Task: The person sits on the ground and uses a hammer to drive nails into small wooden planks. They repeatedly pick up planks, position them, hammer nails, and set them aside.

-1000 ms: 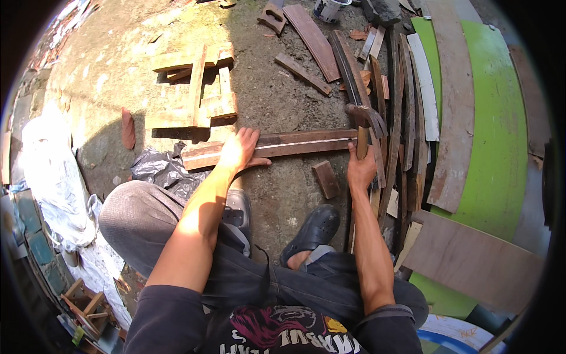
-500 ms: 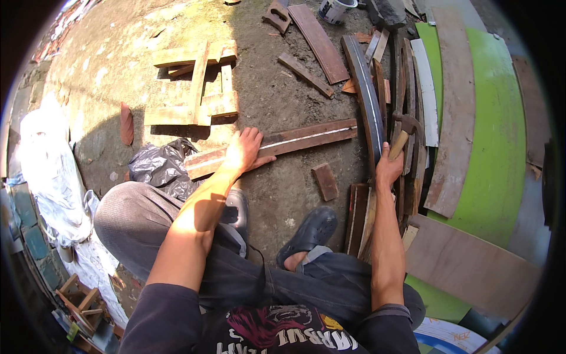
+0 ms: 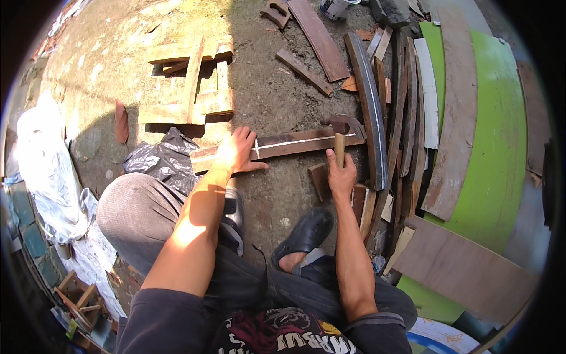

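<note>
A brown wooden beam (image 3: 295, 143) with a white line along its top lies across the ground in front of me. My left hand (image 3: 236, 153) grips it near its left end, fingers over the far edge and thumb on the near side. In my right hand (image 3: 342, 176) is a claw hammer (image 3: 340, 144), held by its pale wooden handle. The hammer's rusty head is over the beam's right end; whether it touches the wood I cannot tell. A short wood block (image 3: 319, 182) is just left of my right hand, partly hidden by it.
A nailed wooden frame (image 3: 194, 82) sits in sunlight at the far left, beyond a black plastic bag (image 3: 159, 154). Curved strips and boards (image 3: 368, 106) are stacked on the right beside green panels (image 3: 498, 118). A handsaw's handle (image 3: 276, 13) and a paint can (image 3: 337, 8) are far ahead.
My right hand has carried the hammer left, from above the stacked strips to the beam's right end. The short block looks tilted now. My left hand keeps its hold on the beam.
</note>
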Available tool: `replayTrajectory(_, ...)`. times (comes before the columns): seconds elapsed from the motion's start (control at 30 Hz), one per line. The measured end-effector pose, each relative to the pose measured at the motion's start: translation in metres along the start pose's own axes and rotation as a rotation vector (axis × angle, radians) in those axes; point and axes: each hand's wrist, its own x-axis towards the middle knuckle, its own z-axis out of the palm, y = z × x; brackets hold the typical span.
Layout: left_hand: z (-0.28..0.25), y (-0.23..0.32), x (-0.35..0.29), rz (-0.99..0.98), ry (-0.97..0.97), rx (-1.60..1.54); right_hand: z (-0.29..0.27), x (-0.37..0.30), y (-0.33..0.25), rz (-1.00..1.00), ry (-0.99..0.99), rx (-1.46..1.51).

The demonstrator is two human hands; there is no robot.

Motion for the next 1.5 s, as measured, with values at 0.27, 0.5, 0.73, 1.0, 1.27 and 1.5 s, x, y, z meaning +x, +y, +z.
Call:
replayTrajectory(0.27, 0.004, 0.001, 0.008, 0.023, -0.037, 0.099, -0.027, -0.003, 0.009, 0.156, 0.096, 0.124)
replayTrajectory(0.5, -0.026, -0.004, 0.020, -0.055, -0.170, 0.045, -0.019, -0.021, 0.030, 0.040, 0.215, -0.113)
replayTrajectory(0.73, -0.072, 0.009, 0.010, -0.287, -0.175, -0.011, 0.030, -0.061, 0.076, 0.319, 0.237, -0.035)
replayTrajectory(1.0, -0.075, 0.004, 0.000, -0.325, 0.035, -0.051, 0.047, -0.062, 0.055, 0.269, 0.178, 0.136)
replayTrajectory(1.27, -0.081, 0.016, 0.002, -0.130, 0.092, -0.027, 0.085, -0.069, 0.016, 0.219, 0.052, 0.286)
replayTrajectory(1.5, -0.057, 0.011, -0.029, -0.026, 0.000, 0.044, 0.083, -0.098, 0.054, 0.442, 0.290, 0.400)
